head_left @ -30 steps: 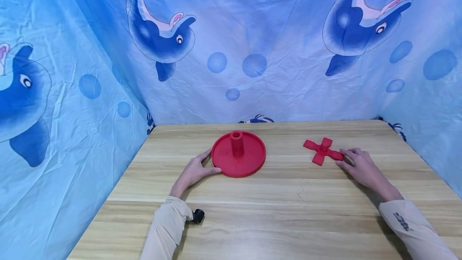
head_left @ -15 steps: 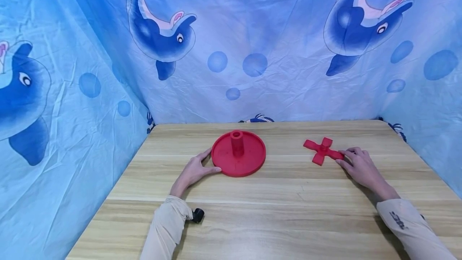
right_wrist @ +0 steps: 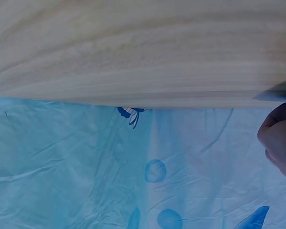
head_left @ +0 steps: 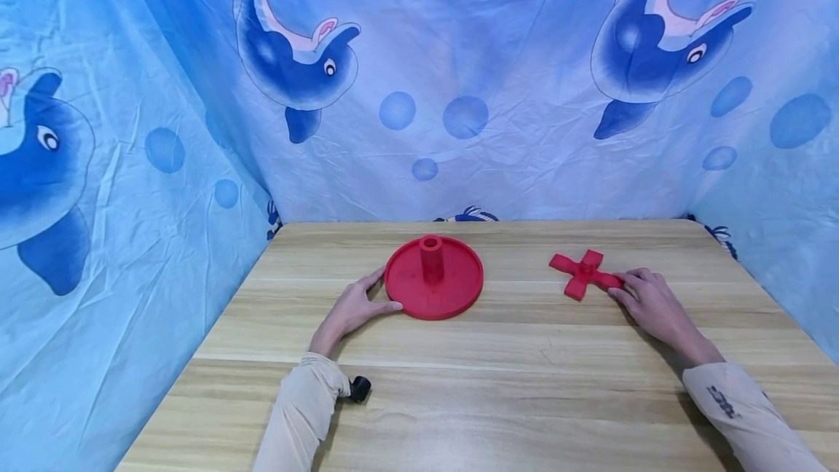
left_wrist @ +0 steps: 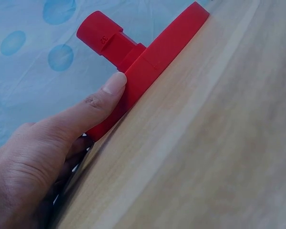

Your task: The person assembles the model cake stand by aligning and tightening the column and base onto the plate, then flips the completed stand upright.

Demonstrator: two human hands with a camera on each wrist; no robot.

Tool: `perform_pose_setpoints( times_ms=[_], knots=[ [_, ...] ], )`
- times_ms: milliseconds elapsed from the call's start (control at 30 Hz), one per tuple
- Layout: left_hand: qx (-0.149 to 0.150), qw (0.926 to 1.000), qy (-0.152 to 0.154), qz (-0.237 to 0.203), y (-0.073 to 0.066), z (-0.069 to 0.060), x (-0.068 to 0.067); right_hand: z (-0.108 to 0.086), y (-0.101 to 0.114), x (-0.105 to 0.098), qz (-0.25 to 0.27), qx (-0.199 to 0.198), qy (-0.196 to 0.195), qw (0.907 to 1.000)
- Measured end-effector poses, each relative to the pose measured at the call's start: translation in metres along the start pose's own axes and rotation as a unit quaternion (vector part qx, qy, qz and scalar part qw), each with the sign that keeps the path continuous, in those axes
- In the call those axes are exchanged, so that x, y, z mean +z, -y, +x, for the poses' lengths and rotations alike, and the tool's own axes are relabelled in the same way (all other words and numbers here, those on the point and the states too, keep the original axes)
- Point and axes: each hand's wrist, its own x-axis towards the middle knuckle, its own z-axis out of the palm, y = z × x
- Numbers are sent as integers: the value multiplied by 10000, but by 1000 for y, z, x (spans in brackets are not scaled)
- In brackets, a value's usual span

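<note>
A round red tray with an upright hollow post [head_left: 432, 301] lies on the table, left of centre. My left hand [head_left: 354, 312] grips its left rim, thumb at the near side and fingers round the far left. In the left wrist view the thumb of the left hand [left_wrist: 43, 152] presses the side of the red tray [left_wrist: 152, 62]. Further right lies a flat red four-armed cross [head_left: 585, 274]. My right hand [head_left: 658, 312] pinches the tip of its right arm between thumb and fingers. The right wrist view shows only part of the right hand [right_wrist: 281, 140], without the cross.
The wooden table [head_left: 459, 399] reaches to a blue curtain [head_left: 511, 42] with dolphins and bubbles, behind and at the left and right. A small black object [head_left: 359, 389] sits at the left sleeve's cuff.
The cross and my right hand have shifted very slightly to the left. My left hand keeps its hold on the tray, which looks still; the head view has moved a little.
</note>
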Motion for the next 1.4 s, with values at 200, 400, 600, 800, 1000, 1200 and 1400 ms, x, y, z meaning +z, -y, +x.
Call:
perform_pose_setpoints(
  times_ms=[200,400,600,800,1000,1200,1400],
  knots=[
    [32,10000,-4,-51,0,0,0,1,5,0,102,-1,-146,9998],
    [65,9999,-4,-78,0,0,0,2,11,-1,138,-21,-350,9993],
    [20,10000,46,-81,0,0,-1,3,19,-1,233,36,-360,9991],
    [24,10000,50,-76,0,0,-1,4,27,-2,395,-19,-575,9976],
    [46,9999,24,-90,0,-1,-1,8,37,-3,525,-307,-939,9937],
    [54,9999,6,-107,0,-1,-1,14,45,-2,724,-625,-1248,9876],
    [53,9999,7,-103,-1,-1,-2,17,56,-1,904,-528,-1203,9872]
  ],
)
